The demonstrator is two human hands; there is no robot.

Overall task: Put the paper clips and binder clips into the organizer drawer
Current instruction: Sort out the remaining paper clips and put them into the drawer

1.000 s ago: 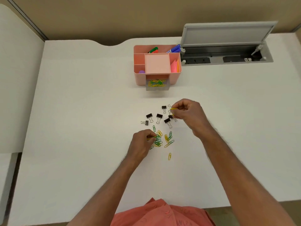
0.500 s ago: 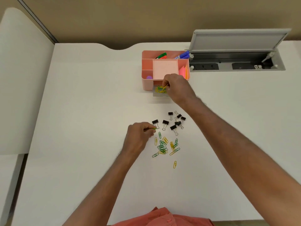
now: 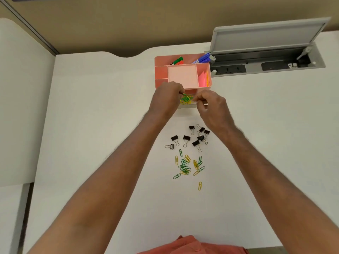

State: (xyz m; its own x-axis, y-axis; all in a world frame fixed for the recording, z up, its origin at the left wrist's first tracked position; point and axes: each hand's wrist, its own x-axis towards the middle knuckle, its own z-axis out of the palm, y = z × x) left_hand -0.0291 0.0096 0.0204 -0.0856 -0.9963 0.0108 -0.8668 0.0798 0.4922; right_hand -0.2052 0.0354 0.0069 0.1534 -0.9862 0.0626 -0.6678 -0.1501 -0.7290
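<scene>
Clips half sorted, drawer pulled open

The pink organizer (image 3: 183, 76) is set at the far side of the white table (image 3: 91, 143), with its small clear drawer (image 3: 187, 105) slid out at the front; a tangle of yellow and green clips (image 3: 186, 99) is already seen inside it. Nearer on the table, the black binder clips (image 3: 190, 138) are scattered loosely, most with their wire handles pointing outward. Just below them, the paper clips (image 3: 187, 166), yellow and green, are heaped flat, with one yellow clip (image 3: 200, 186) left apart.
</scene>
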